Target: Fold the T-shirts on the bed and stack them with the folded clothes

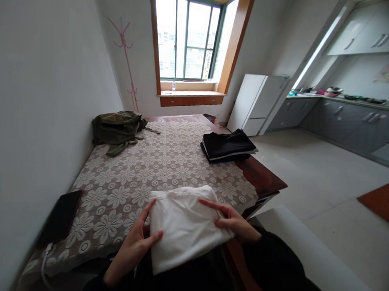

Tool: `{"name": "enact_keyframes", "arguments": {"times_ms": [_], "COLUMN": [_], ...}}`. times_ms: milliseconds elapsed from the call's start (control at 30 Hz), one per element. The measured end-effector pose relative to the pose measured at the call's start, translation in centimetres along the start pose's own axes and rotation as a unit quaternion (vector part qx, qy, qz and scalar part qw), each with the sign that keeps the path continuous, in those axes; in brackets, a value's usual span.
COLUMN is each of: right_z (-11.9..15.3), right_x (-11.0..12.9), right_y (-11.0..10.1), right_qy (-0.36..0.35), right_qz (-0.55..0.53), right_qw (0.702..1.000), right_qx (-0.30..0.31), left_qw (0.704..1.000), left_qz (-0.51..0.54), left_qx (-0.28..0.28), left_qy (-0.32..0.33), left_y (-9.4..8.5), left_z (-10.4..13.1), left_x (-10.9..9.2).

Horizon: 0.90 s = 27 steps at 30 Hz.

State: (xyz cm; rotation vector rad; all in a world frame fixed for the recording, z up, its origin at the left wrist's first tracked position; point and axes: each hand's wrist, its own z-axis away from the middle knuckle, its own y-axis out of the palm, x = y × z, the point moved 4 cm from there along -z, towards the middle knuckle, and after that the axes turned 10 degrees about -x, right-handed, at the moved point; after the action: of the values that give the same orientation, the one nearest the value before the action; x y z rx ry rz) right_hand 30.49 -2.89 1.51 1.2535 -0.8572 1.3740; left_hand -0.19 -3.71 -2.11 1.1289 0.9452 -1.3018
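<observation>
A folded white garment (pixel 184 226) lies between my two hands at the near edge of the cloth-covered table. My left hand (pixel 138 238) grips its left side, the thumb on top and some fingers hidden under or behind it. On the opposite side, my right hand (pixel 232 222) holds the right edge, with the index finger stretched over the top of the fabric. Farther back on the right sits a stack of folded dark clothes (pixel 227 145), with a thin pale layer showing in it.
A patterned floral cloth (pixel 111 219) covers the table. At left lie a black tablet-like device (pixel 60 216) with a cable (pixel 45 263) and an olive backpack (pixel 116 127). A white wall (pixel 46 88) borders the left side. A white refrigerator (pixel 256 101) stands beyond.
</observation>
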Motion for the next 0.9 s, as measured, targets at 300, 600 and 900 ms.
{"name": "enact_keyframes", "arguments": {"times_ms": [300, 600, 900], "right_z": [-6.8, -16.5, -20.9], "right_x": [19.7, 26.4, 25.4], "right_y": [-3.7, -8.7, -11.7], "right_qy": [-0.111, -0.145, -0.155], "right_qz": [0.205, 0.381, 0.335], "right_qw": [0.97, 0.896, 0.903], "right_qx": [-0.066, -0.175, -0.222], "left_qw": [0.995, 0.994, 0.995], "left_qz": [0.095, 0.092, 0.076], "left_qx": [0.0, -0.007, 0.003], "left_qy": [0.03, 0.058, 0.068], "left_y": [4.9, 4.7, 4.8], "left_z": [-7.5, -7.5, -7.7], "left_x": [-0.8, 0.2, 0.4]}}
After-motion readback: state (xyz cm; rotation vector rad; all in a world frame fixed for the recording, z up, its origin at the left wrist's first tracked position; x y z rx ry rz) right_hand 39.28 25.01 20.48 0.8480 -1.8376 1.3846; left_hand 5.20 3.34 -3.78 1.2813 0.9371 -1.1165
